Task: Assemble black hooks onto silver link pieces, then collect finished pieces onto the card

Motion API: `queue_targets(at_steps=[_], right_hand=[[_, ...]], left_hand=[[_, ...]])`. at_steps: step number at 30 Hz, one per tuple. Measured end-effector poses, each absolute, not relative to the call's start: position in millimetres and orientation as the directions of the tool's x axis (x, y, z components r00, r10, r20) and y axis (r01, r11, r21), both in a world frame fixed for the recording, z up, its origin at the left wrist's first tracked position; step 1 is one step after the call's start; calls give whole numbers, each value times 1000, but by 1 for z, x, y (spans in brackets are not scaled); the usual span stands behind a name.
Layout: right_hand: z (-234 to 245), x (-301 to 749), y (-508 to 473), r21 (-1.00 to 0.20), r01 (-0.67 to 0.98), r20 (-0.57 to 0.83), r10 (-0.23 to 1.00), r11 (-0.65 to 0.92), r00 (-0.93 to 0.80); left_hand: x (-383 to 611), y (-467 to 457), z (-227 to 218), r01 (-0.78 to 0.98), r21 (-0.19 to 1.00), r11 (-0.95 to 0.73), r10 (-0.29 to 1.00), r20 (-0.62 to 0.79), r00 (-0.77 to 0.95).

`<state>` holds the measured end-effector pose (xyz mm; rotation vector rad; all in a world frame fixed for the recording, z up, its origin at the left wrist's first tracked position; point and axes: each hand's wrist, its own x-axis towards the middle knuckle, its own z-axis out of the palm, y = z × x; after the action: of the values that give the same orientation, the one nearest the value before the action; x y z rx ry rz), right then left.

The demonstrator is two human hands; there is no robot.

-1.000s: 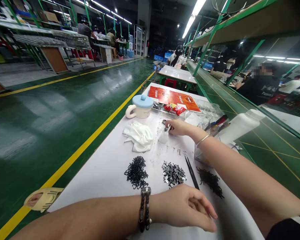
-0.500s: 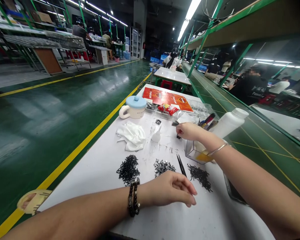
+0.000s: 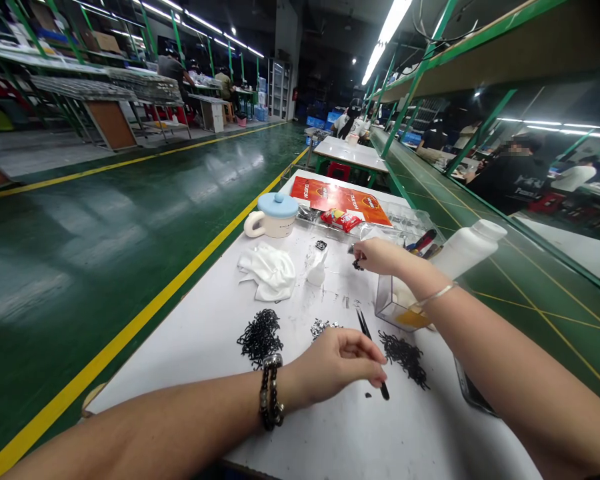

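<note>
Head view: left hand [image 3: 336,365] loosely curled, fingertips over black tweezers [image 3: 365,327], long axis running 11 to 5 o'clock; grip impossible to tell. Right hand [image 3: 383,257] bunched, fingertips together on a tiny black part [image 3: 357,265], at 12 o'clock from the tweezers. On the tabletop [image 3: 200,380], a heap of black hooks [image 3: 260,337] at 9 o'clock, a second heap [image 3: 405,359] at 3 o'clock.

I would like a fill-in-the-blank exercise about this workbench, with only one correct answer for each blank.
A light-blue lid covers the white ____.
The left hand is over the black ____.
The right hand has a thin silver ____ on its wrist.

Answers: mug; tweezers; bangle.
</note>
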<state>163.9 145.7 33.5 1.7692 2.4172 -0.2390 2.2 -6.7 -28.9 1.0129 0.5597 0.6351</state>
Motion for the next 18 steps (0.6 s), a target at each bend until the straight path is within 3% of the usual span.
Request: queue_targets(at_steps=[5,7,9,12,18], right_hand=[[56,171,88,-448,817,84,927,362,-365],[51,168,61,-786,554,101,941,275,-324],[39,162,39,-972,219,21,962,83,-272],[21,151,20,-990,-36,-125,969,-135,-215],[15,145,22,-979,-54,-181,959,-197,-220]], left_hand=[[-5,-3,-19,-315,935,162,952,-63,301],[-7,-1,-17,-334,940,71,975,5,220],[-7,0,-15,-333,943,-22,971,100,218],[-7,2,-15,-262,958,-113,943,187,276],[-11,7,-18,-97,980,-174,962,191,196]])
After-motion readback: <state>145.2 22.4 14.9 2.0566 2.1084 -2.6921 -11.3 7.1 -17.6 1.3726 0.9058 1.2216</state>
